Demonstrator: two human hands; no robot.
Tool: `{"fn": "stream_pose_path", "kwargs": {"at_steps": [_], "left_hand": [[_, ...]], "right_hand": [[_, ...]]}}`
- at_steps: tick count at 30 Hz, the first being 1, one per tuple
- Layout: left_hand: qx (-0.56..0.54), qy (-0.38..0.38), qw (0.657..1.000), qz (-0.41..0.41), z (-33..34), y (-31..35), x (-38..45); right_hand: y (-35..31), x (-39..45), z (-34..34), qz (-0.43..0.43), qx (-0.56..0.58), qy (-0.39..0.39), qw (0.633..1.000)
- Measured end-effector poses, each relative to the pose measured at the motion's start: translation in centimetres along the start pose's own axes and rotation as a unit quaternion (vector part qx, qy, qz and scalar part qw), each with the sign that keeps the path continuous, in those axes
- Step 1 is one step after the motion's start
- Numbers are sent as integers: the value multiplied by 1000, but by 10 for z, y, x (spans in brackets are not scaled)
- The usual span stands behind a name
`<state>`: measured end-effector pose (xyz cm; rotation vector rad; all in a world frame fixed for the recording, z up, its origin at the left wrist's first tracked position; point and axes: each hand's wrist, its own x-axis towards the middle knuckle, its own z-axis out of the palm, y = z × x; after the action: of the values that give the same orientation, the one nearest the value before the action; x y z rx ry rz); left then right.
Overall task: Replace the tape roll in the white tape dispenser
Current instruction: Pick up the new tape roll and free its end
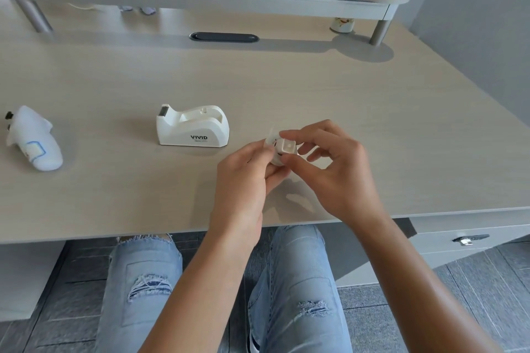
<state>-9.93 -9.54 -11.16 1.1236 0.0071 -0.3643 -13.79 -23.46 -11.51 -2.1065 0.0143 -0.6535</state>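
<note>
A: Holding what, exactly?
B: Both hands, above the desk point(372, 129). The left hand point(243, 178) pinches a clear tape roll point(274, 152); the right hand point(329, 163) pinches its white hub point(287, 147).
A: The dispenser?
B: The white tape dispenser point(192, 126) stands left of them, cradle empty.

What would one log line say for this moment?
left hand: holds tape roll | right hand: pinches hub | dispenser: empty

My fingers point(289, 135) hide most of the tape roll point(276, 152); white object point(33, 139) at left too blurred to identify.
</note>
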Motion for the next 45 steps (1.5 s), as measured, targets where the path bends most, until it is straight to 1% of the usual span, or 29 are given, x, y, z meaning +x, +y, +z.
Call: {"fn": "stream_pose_path", "kwargs": {"at_steps": [2,5,12,16,21,23,25,27,29,31,34,37,39,42,45], "left_hand": [[4,-4,1000,5,-1,0,0],[7,-9,1000,5,-3,-1,-1],[14,-17,1000,0,-9,-1,1],[22,-29,999,7,-11,1,2],[13,-35,999,11,-8,1,0],[12,-29,999,12,-7,-1,-1],[12,-24,1000,16,-6,-2,-1],[9,-26,999,18,-7,-2,-2],[16,-33,999,24,-8,-1,-2],[30,-39,998,32,-8,-1,-3],[62,-36,997,42,-7,-1,-5],[131,-22,989,63,-7,0,-6],[158,-10,984,75,-8,1,-6],[163,10,983,81,-9,0,-5],[163,6,983,84,-8,0,-5]], "right_hand": [[0,0,-1,5,13,-6,1000],[1,0,-3,0,3,-17,1000],[4,7,-13,-73,-51,-90,992],[5,7,-13,-70,-51,-88,992],[0,4,-9,-17,17,-50,998],[-3,4,-6,39,47,-27,998],[-4,4,-5,114,76,-14,991],[-6,6,-8,183,102,-30,977],[-9,8,-12,219,150,-65,962],[-12,8,-16,221,179,-78,956],[-13,10,-20,220,186,-81,954],[-8,12,-22,242,179,-77,951],[-5,12,-24,254,192,-79,945],[-4,10,-26,258,208,-90,939],[-5,9,-25,258,216,-95,937]]}}
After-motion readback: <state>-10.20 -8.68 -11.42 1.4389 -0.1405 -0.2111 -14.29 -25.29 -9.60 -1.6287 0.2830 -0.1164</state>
